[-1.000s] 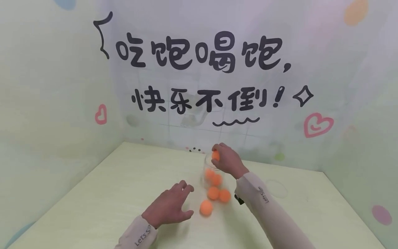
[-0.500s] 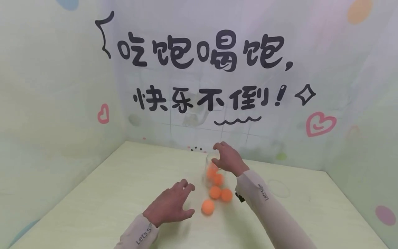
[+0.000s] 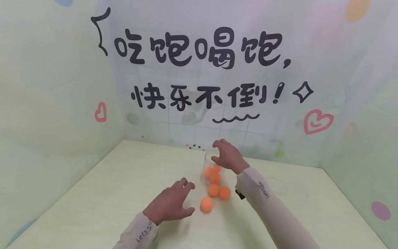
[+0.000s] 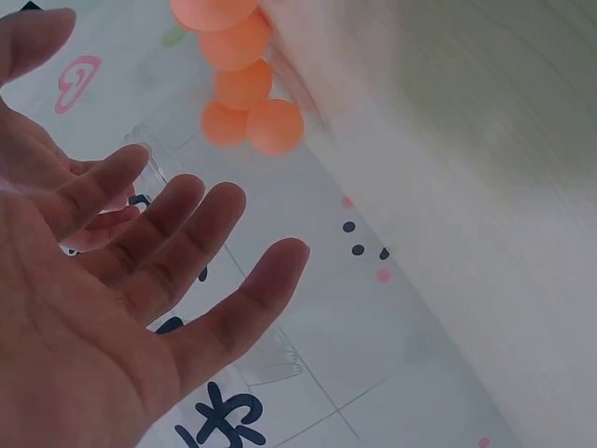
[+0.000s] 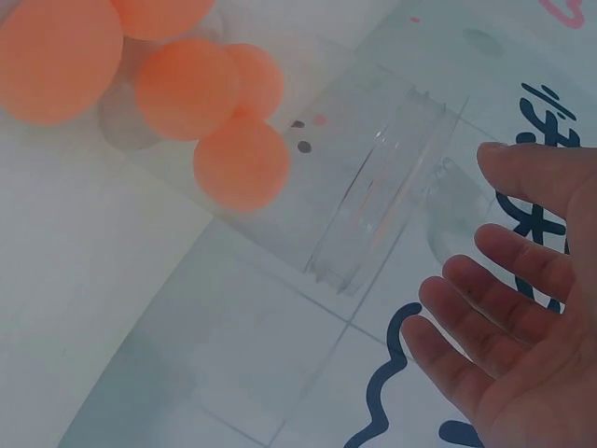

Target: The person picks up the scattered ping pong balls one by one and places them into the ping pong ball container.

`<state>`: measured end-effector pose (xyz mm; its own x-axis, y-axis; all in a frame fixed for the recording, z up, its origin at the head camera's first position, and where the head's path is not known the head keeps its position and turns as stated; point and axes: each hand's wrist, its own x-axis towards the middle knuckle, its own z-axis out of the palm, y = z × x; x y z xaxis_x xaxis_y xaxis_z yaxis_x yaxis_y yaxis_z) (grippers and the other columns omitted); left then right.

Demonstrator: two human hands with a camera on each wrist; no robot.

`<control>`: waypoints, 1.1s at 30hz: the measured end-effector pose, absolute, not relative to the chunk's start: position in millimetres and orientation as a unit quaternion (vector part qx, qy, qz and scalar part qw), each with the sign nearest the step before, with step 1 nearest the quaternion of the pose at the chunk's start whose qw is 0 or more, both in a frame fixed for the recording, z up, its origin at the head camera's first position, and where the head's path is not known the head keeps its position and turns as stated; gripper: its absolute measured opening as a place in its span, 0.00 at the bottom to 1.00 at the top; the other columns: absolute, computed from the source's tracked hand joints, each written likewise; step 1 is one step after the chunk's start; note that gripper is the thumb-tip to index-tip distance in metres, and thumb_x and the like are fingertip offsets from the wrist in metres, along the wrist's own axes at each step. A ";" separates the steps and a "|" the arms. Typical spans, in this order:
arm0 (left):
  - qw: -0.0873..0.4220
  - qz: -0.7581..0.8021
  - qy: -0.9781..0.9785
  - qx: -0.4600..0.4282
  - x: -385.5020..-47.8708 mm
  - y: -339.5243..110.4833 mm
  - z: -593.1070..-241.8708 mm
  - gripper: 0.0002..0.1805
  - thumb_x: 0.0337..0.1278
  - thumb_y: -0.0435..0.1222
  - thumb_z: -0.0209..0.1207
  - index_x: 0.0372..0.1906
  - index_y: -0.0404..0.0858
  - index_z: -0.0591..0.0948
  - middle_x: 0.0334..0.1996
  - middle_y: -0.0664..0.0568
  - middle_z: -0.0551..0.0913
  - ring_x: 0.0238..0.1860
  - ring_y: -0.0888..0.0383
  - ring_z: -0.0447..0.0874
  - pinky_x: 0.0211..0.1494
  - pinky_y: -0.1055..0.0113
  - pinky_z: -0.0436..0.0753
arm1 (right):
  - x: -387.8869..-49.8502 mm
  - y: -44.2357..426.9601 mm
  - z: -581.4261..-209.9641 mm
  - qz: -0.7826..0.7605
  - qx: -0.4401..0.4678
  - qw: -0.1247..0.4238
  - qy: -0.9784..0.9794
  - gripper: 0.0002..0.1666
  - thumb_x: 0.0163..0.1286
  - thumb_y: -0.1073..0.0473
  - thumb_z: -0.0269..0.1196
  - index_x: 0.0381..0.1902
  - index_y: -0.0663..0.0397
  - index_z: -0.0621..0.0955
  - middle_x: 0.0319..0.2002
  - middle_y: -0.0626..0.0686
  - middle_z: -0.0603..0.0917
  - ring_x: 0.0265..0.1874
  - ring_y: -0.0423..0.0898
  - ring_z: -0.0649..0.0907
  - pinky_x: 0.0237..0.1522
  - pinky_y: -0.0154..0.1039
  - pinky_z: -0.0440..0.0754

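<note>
nearest, the left hand (image 3: 170,202) hangs over the table (image 3: 93,193), fingers apart and loosely bent, holding nothing. just to the right of it lies the nearest ball (image 3: 206,204), orange and loose on the tabletop. a little farther back sit two more balls (image 3: 225,193), side by side, near the foot of the jar (image 5: 382,187).

the clear jar stands upright and uncapped, with three balls inside (image 5: 241,163) resting low in it. above its mouth, slightly to the right, the right hand (image 3: 228,155) hovers palm down, thumb and fingers spread, nothing between them.

i'd judge the step in hand to be loading balls into the jar, about half done: three in, three out. a next move would call for lifting the right hand clear of the rim and pinching up a loose ball lightly, since it could roll.

right of the jar lies a faint clear ring (image 3: 277,185), possibly a lid; behind everything is the printed backdrop (image 3: 149,133).
</note>
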<state>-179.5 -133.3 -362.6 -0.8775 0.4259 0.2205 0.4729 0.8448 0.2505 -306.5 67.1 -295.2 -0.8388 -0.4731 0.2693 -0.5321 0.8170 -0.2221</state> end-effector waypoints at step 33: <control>0.084 -0.173 -0.955 -0.226 -192.2 -133.8 -373.2 0.30 0.44 0.45 0.64 0.54 0.38 0.73 0.41 0.52 0.71 0.33 0.60 0.70 0.30 0.65 0.74 | -259.1 120.3 -307.1 0.171 0.251 0.121 -0.945 0.24 0.58 0.57 0.66 0.52 0.58 0.77 0.49 0.55 0.78 0.44 0.51 0.81 0.43 0.48 0.79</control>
